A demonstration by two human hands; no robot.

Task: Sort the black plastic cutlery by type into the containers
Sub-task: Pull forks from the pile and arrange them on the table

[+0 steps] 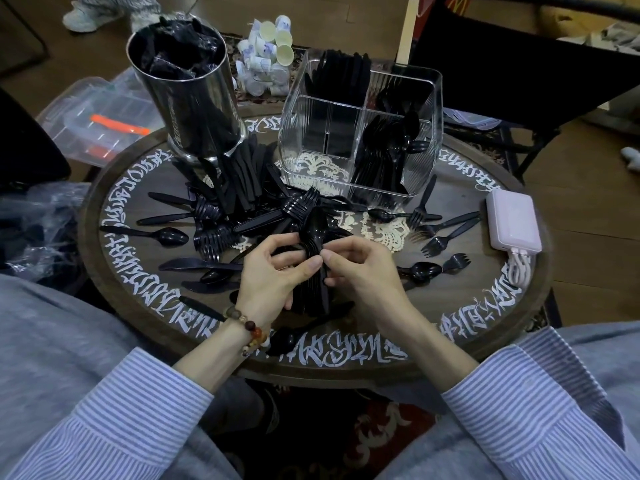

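Your left hand (277, 268) and right hand (360, 271) both gripped a stack of spoons (313, 258) near the middle of the table (450, 306); bowls pointed far. Loose cutlery (221, 223) lay scattered left and right; the clear container (360, 133) stood far right, spoons in its right compartment.

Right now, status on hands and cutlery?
Left hand and right hand both gripping spoon stack. Clear organizer part filled. Loose forks remain.

A home living room: a low round table (485, 320) on a patterned rug (381, 441), wooden floor (588, 216), folding chair (519, 81).
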